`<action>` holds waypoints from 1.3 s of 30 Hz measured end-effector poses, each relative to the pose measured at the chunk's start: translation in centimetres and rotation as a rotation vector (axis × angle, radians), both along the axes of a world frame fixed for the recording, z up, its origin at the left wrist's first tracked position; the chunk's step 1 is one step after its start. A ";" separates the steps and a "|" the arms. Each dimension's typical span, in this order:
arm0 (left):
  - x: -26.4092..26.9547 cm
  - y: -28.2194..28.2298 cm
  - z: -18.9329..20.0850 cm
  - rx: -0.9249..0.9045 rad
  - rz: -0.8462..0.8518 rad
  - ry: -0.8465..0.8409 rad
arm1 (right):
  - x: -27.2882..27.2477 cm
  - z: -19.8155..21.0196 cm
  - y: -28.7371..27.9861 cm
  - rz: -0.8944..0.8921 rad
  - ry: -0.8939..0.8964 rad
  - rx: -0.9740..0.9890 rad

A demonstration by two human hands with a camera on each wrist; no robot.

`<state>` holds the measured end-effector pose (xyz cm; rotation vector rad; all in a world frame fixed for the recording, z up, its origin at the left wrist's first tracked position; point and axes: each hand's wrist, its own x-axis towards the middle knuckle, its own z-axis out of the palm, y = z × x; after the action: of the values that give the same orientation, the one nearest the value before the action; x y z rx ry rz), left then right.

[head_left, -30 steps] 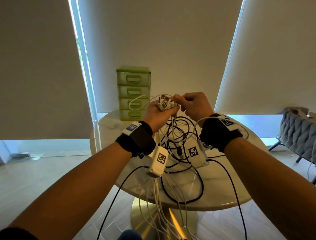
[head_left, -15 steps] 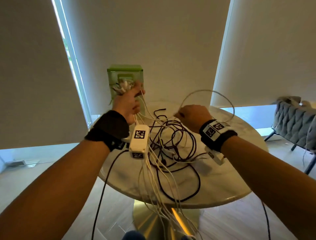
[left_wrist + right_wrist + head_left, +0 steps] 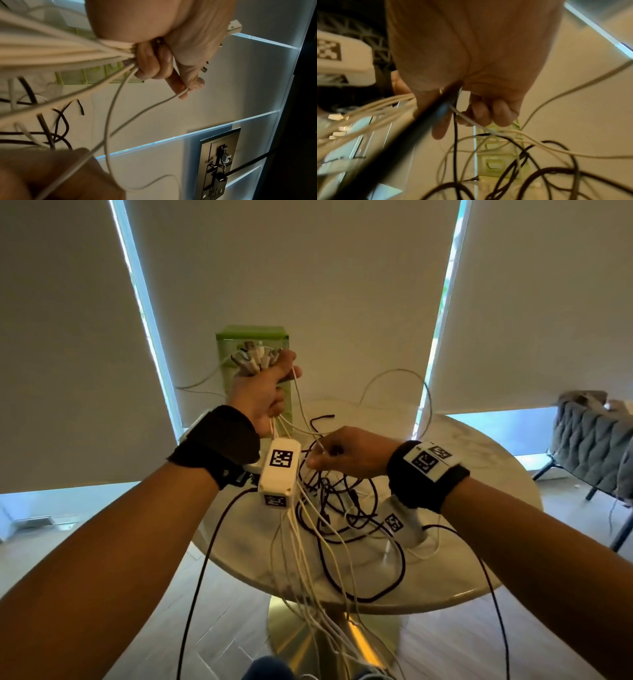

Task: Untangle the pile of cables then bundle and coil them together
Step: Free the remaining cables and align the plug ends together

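Observation:
My left hand (image 3: 265, 392) is raised above the table and grips a bunch of white cables (image 3: 60, 50) near their plug ends (image 3: 253, 359), which stick out above the fist. The white strands hang down past the table edge (image 3: 308, 577). My right hand (image 3: 342, 453) is lower and to the right, fingers curled round a white cable (image 3: 471, 120) and a thin black one (image 3: 455, 135). Below it a tangle of black cables (image 3: 342, 508) lies on the round marble table (image 3: 479, 559). A white loop (image 3: 394, 385) arcs up behind the right hand.
A green drawer unit (image 3: 253, 340) stands at the table's far side, partly hidden by my left hand. Roller blinds cover the windows behind. A grey quilted chair (image 3: 596, 440) is at the right. The table has a gold pedestal base (image 3: 329, 638) on a wood floor.
My hands were together at the plug ends; now the left hand has risen with the bunch and the right has slid down and right along the cables. The view tilted downward.

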<state>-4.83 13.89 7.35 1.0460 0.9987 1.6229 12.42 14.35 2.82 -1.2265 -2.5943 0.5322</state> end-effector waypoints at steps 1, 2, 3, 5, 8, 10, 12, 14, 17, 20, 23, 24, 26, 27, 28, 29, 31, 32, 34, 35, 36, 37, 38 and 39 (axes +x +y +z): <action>-0.2 -0.2 0.1 -0.003 -0.005 -0.019 | 0.3 0.0 0.3 -0.037 -0.046 0.029; -0.5 -0.3 0.2 -0.003 -0.013 -0.048 | 0.9 0.0 0.7 -0.090 -0.056 0.079; -0.9 -0.4 0.2 0.002 -0.025 -0.091 | 1.6 0.0 1.3 -0.143 -0.061 0.144; -1.9 -0.5 0.6 0.033 -0.052 -0.188 | 3.8 -0.3 2.6 -0.237 -0.126 0.236; -3.6 -0.3 1.3 0.089 -0.064 -0.245 | 7.4 -1.4 4.3 -0.399 -0.144 0.190; -4.2 -0.2 1.7 0.104 -0.060 -0.224 | 9.3 -1.8 4.9 -0.524 -0.050 0.125; -4.4 -0.1 1.8 0.106 -0.056 -0.212 | 10.4 -2.0 5.5 -0.614 -0.065 0.064; -4.1 0.1 1.8 0.097 -0.042 -0.203 | 10.5 -1.8 5.4 -0.659 -0.132 0.018; -3.1 0.1 1.5 0.050 0.001 -0.156 | 9.1 -1.2 4.7 -0.588 0.001 0.042; -1.7 0.0 1.0 0.011 -0.014 -0.131 | 6.1 -0.1 3.1 -0.422 0.074 0.073; -0.8 0.0 0.8 0.001 -0.059 -0.134 | 3.0 0.4 1.9 -0.386 0.013 0.235; -0.7 -0.1 0.9 0.007 -0.088 -0.139 | 2.5 0.5 1.8 -0.413 0.077 0.265; -1.0 -0.4 1.2 0.025 -0.184 -0.124 | 1.8 1.2 1.9 -0.500 0.265 0.227; -1.1 -0.7 1.3 0.024 -0.237 -0.095 | 1.7 1.6 2.1 -0.531 0.336 0.197; -1.2 -1.2 1.4 0.013 -0.279 -0.056 | 1.7 2.0 2.3 -0.546 0.385 0.173; -1.3 -1.5 1.4 -0.002 -0.304 -0.018 | 1.8 2.4 2.4 -0.539 0.419 0.167; -1.4 -1.7 1.2 -0.021 -0.323 0.033 | 2.0 3.3 2.7 -0.483 0.491 0.184; -1.5 -1.6 0.9 -0.031 -0.325 0.041 | 2.1 3.8 2.7 -0.449 0.549 0.181; -1.5 -1.3 0.3 -0.063 -0.315 0.064 | 2.1 5.1 2.0 -0.372 0.707 0.167; -1.2 -1.3 -0.1 -0.083 -0.306 0.106 | 2.1 5.9 1.5 -0.313 0.779 0.146; -0.8 -1.5 -0.5 -0.105 -0.300 0.168 | 2.1 6.7 0.8 -0.242 0.842 0.109; -0.2 -1.7 -1.1 -0.129 -0.295 0.239 | 1.9 7.4 0.1 -0.169 0.897 0.064; 0.5 -1.9 -1.6 -0.151 -0.293 0.305 | 1.7 8.0 -0.6 -0.101 0.944 0.023; 1.3 -2.0 -2.1 -0.163 -0.287 0.364 | 1.5 8.5 -1.2 -0.042 0.981 -0.008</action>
<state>-3.49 11.92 5.30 1.3323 1.1355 1.1226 13.90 13.10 11.28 -0.7235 -1.7230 0.8583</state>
